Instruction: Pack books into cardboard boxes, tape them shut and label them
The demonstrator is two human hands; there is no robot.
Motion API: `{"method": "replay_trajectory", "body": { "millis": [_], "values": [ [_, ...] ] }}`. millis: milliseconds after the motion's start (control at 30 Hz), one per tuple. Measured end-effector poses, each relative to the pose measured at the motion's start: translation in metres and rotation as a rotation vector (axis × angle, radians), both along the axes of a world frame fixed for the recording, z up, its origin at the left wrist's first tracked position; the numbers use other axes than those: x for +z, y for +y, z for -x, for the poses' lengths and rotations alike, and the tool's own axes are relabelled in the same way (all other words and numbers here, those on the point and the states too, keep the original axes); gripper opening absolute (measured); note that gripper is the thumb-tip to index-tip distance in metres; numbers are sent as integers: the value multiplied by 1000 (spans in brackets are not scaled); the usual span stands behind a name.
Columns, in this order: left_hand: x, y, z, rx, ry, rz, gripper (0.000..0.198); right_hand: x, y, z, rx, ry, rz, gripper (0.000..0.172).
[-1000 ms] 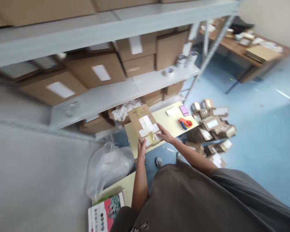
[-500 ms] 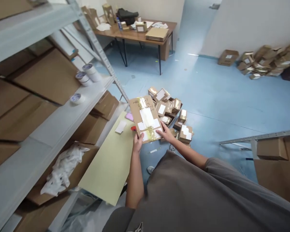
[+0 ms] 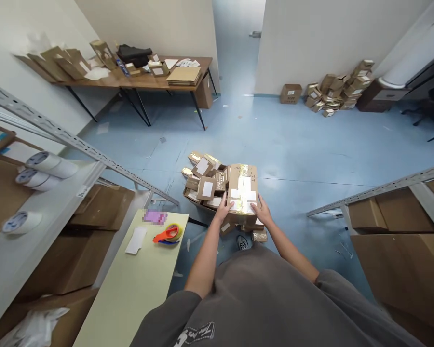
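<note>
Brown box point(image 3: 243, 185) — pinched by left hand point(image 3: 224, 209) and right hand point(image 3: 261, 211) — partly hides piled parcels point(image 3: 206, 188).

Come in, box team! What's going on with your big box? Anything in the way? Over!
Left grip and right grip holding taped cardboard box. White labels facing up. Smaller cardboard boxes heaped alongside, possibly in the way.

Taped cardboard box point(image 3: 243, 185), labels uppermost.

Carton point(image 3: 243, 188): between the hands point(image 3: 224, 210). From the carton: box pile point(image 3: 206, 188) adjacent at 9 o'clock; tabletop point(image 3: 137, 284) at 8, bearing tape dispenser point(image 3: 163, 235); stacked boxes point(image 3: 354, 90) at 2.
</note>
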State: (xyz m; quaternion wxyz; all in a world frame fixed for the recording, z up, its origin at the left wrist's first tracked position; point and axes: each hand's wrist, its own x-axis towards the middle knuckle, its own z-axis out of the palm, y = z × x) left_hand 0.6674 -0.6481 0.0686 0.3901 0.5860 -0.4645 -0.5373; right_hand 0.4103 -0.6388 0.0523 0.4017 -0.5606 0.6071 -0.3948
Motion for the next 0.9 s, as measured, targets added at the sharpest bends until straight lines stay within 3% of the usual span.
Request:
{"method": "replay_trajectory", "body": {
  "millis": [100, 200, 333, 467, 667, 900],
  "values": [
    [-5, -22, -12, 131, -143, 23, 90, -14, -29, 19, -149, 9, -145, 94],
    [0, -30, -34, 207, -161, 87, 89, -12, -55, 23, -145, 14, -167, 90],
    [10, -19, -58, 307, -154, 113, 85, 11, -77, -3, -9, -23, -5, 78],
    [19, 8, -79, 402, -134, 167, 81, 44, -87, -54, 144, -14, 94, 73],
    [41, 82, -132, 585, -183, 189, 71, 83, -62, -156, 406, -29, 203, 69],
    [70, 223, -219, 932, -283, 239, 56, 102, 25, -302, 771, -51, 306, 62]
  ]
}}
